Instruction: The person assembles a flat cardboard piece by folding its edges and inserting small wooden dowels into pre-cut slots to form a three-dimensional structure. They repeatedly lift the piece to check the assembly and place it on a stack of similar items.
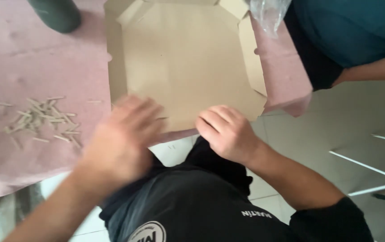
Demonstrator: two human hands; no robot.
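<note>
Cardboard tray (186, 62) at desk (44, 58) near edge: left hand (123, 139) blurred, grip unclear; right hand (226, 132) curled on near flap. Press flap flat, fold square along crease.

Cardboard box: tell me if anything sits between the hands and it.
Nothing visible does. The left hand and right hand both lie on the near edge of the flat cardboard box. The small wooden sticks lie off to the left.
</note>
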